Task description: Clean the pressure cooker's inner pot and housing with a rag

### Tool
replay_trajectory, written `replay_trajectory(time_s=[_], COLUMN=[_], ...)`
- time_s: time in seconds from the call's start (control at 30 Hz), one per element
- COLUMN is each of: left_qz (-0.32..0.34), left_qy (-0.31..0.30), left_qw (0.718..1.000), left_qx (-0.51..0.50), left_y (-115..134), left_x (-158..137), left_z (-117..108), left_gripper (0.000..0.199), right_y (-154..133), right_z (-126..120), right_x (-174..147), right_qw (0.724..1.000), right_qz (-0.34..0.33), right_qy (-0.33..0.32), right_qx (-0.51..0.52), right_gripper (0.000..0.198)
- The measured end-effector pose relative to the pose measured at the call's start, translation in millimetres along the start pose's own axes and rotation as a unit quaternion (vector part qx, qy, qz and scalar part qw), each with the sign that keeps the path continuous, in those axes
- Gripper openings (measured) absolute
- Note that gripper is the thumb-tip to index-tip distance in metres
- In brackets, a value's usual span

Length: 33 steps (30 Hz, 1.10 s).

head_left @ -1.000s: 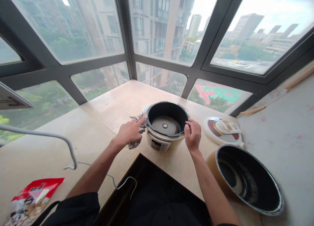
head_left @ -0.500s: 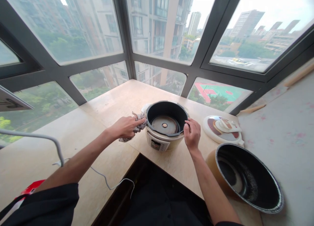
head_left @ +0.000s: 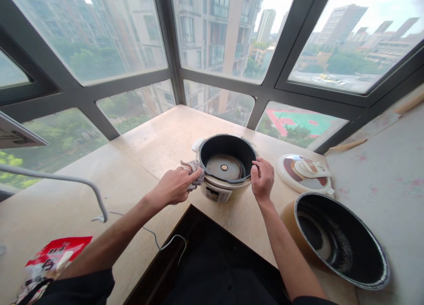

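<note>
Indoors, a cooker [head_left: 243, 191] stands open before corner windows [head_left: 215, 77]

A pale countertop [head_left: 132, 166] fills the corner, meeting a flower-patterned wall [head_left: 394, 186] on the right. The cooker sits mid-counter, close to the near edge, a round metal plate [head_left: 217, 167] in its dark well. Right of it lies a white-and-brown lid [head_left: 308, 175]; nearer, a gold pot [head_left: 354, 227] shows a black interior with pale marks. A red-topped bag [head_left: 74, 244] lies near left. The left hand [head_left: 177, 186] closes around a bunched cloth [head_left: 198, 178] at the cooker's left rim; the right hand [head_left: 263, 180], half-curled, meets the right rim, its grip unclear.
</note>
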<state>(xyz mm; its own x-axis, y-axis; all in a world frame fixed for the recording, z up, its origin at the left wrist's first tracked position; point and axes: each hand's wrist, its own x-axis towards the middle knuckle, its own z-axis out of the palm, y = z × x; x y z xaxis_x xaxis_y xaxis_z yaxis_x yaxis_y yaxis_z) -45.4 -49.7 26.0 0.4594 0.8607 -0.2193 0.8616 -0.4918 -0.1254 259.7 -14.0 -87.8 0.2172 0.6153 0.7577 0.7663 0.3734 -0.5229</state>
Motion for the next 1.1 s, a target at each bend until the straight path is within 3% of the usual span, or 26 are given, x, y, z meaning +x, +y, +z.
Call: replay_trajectory(time_s=[0.27, 0.57, 0.77, 0.83, 1.0, 1.1], left_qz=[0.021, 0.114, 0.273, 0.294, 0.246, 0.204], left_qy=[-0.001, 0.01, -0.03, -0.03, 0.035, 0.157], left_qw=[0.999, 0.992, 0.956, 0.948, 0.941, 0.892], left_qx=[-0.036, -0.059, -0.106, -0.121, -0.23, -0.37], left_y=[16.5, 7.0, 44.5, 57.9, 54.1, 36.5], left_x=[-5.4, -5.1, -5.4, -2.0, -6.0, -18.4], left_z=[-1.3, -1.8, 11.0, 16.1, 33.9, 62.8], left_gripper=[0.077, 0.083, 0.077, 0.076, 0.081, 0.084], right_y=[0.9, 0.2, 0.7, 1.3, 2.5, 2.8], right_z=[0.1, 0.0, -1.1, -1.6, -2.3, -2.1], right_x=[-0.6, -0.5, 0.1, 0.2, -0.1, -0.6], right_qw=[1.0, 1.0, 1.0, 1.0, 1.0, 1.0], right_qz=[-0.003, 0.001, -0.005, -0.012, -0.022, -0.013], right_qy=[0.003, 0.004, 0.002, 0.0, -0.008, -0.01], right_qx=[-0.001, 0.008, 0.007, 0.005, 0.003, 0.005], right_gripper=[0.024, 0.024, 0.025, 0.025, 0.026, 0.026])
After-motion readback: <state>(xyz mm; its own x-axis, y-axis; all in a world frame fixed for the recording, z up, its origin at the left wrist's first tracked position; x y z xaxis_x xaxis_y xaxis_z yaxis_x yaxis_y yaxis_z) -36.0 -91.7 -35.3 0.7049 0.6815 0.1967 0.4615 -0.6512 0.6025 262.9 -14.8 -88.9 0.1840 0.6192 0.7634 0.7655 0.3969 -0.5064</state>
